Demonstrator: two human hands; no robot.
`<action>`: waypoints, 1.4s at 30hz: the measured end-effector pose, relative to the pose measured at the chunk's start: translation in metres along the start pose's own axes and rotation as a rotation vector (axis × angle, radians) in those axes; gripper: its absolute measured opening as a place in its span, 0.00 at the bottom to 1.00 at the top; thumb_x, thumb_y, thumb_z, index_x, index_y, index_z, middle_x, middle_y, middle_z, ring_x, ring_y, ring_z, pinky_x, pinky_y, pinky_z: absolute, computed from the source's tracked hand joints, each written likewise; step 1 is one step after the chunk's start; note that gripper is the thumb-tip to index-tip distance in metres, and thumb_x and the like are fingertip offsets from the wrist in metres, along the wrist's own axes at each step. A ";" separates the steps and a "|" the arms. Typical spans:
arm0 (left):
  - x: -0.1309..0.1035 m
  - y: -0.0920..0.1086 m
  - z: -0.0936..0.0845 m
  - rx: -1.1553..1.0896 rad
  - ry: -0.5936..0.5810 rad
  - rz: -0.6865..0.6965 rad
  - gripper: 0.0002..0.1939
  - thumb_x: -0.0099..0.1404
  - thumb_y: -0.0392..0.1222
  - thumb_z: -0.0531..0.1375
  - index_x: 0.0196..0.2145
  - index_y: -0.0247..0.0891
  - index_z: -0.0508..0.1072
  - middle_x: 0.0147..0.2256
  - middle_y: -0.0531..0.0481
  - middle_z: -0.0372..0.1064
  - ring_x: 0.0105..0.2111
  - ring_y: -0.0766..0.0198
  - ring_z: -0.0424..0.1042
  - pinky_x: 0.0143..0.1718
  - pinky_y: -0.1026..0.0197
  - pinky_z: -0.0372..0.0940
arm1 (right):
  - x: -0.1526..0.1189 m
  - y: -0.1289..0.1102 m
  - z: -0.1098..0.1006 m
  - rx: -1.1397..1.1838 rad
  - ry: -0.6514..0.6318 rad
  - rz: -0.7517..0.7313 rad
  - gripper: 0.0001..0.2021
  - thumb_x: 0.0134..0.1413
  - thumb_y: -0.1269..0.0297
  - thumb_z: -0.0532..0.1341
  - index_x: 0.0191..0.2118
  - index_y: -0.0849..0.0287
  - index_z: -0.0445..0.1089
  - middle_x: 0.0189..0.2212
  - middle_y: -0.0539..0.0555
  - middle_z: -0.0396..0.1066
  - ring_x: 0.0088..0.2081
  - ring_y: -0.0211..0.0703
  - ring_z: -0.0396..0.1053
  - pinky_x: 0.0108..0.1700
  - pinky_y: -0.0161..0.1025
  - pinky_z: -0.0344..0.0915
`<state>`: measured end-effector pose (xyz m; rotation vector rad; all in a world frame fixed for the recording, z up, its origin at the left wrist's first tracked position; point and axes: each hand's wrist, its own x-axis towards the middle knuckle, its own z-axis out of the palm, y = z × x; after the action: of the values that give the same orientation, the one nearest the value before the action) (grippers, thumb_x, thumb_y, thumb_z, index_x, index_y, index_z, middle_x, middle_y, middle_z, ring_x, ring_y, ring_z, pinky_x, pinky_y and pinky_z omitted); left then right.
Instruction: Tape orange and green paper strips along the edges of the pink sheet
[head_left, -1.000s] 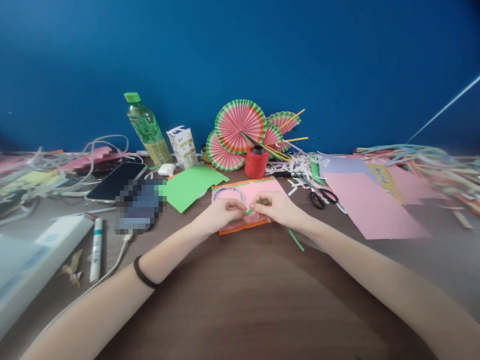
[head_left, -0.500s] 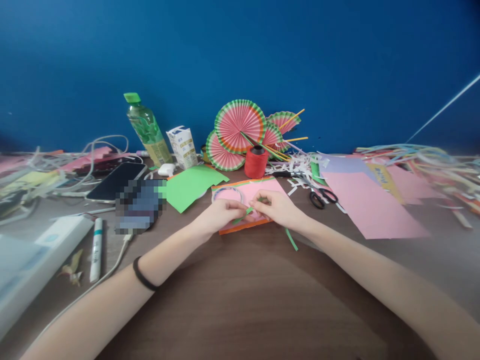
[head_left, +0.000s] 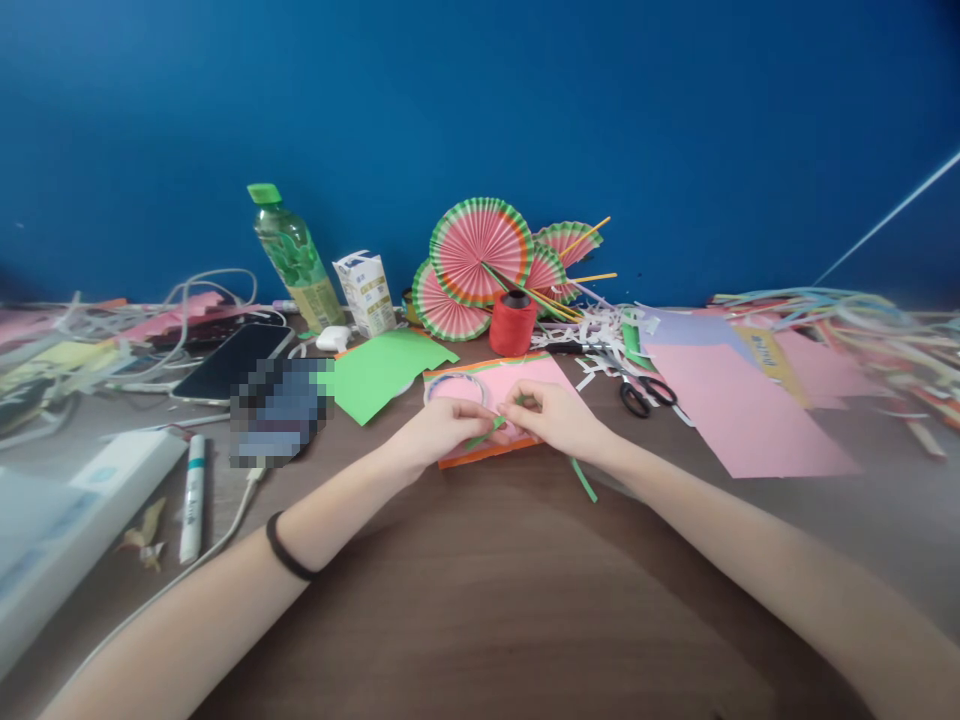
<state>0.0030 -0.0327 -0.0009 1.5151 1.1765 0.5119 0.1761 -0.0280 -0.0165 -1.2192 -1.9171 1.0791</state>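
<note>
Both hands meet over a pink sheet with orange and green edges [head_left: 553, 374] at the middle of the table. My left hand [head_left: 448, 428] is closed on a narrow green paper strip [head_left: 486, 434], its fingertips pinching it. Close beside it, my right hand [head_left: 551, 412] pinches the same strip, and a green tail [head_left: 583, 480] hangs out below that wrist. Part of the strip is hidden by the fingers. A roll of clear tape [head_left: 455, 380] lies on the pink sheet just behind my left hand.
Behind the hands stand a red thread spool [head_left: 513, 325] and pleated paper fans [head_left: 480, 250]. Black scissors [head_left: 646, 394] and pink paper [head_left: 742, 410] lie right. Green paper [head_left: 382, 370], a bottle [head_left: 296, 260], phones [head_left: 234, 364] and a marker [head_left: 193, 500] are left.
</note>
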 end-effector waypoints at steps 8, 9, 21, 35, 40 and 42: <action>0.000 0.002 0.001 -0.012 -0.003 -0.008 0.11 0.50 0.43 0.58 0.29 0.34 0.75 0.31 0.48 0.75 0.20 0.72 0.57 0.21 0.67 0.52 | -0.001 -0.001 0.003 -0.009 0.026 -0.004 0.08 0.49 0.62 0.55 0.24 0.60 0.59 0.18 0.46 0.61 0.20 0.32 0.56 0.24 0.32 0.54; 0.000 0.003 0.001 -0.005 -0.008 -0.006 0.12 0.50 0.44 0.58 0.29 0.34 0.75 0.31 0.48 0.74 0.19 0.72 0.56 0.20 0.67 0.51 | -0.001 -0.001 0.003 -0.008 0.030 -0.007 0.08 0.49 0.63 0.55 0.25 0.60 0.59 0.19 0.46 0.61 0.21 0.32 0.57 0.25 0.32 0.55; -0.001 0.002 0.003 0.027 0.038 -0.019 0.07 0.51 0.38 0.55 0.26 0.35 0.73 0.28 0.52 0.74 0.21 0.71 0.61 0.24 0.67 0.54 | -0.001 -0.007 0.002 -0.002 0.025 -0.014 0.08 0.48 0.63 0.56 0.24 0.61 0.61 0.19 0.46 0.60 0.21 0.31 0.55 0.24 0.32 0.53; 0.000 0.001 0.004 0.012 0.028 -0.007 0.09 0.52 0.40 0.55 0.27 0.34 0.73 0.28 0.50 0.75 0.20 0.71 0.61 0.21 0.68 0.54 | -0.002 -0.005 0.003 -0.002 0.038 -0.004 0.08 0.47 0.63 0.57 0.23 0.61 0.61 0.20 0.46 0.60 0.21 0.31 0.55 0.25 0.32 0.53; 0.001 0.001 0.004 -0.041 0.065 -0.006 0.04 0.52 0.35 0.57 0.24 0.34 0.72 0.24 0.51 0.74 0.24 0.69 0.68 0.29 0.66 0.60 | -0.002 -0.009 -0.003 0.047 0.000 0.035 0.09 0.47 0.61 0.57 0.24 0.61 0.63 0.17 0.45 0.58 0.18 0.30 0.54 0.21 0.31 0.52; 0.001 0.001 0.004 -0.073 0.067 -0.005 0.04 0.51 0.35 0.57 0.23 0.34 0.71 0.24 0.50 0.74 0.26 0.68 0.70 0.33 0.65 0.62 | -0.002 -0.010 -0.008 0.063 0.004 0.060 0.10 0.46 0.59 0.58 0.25 0.62 0.63 0.16 0.46 0.59 0.18 0.30 0.55 0.20 0.30 0.52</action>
<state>0.0069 -0.0333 -0.0017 1.4411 1.2006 0.6003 0.1797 -0.0297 -0.0043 -1.2494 -1.8400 1.1585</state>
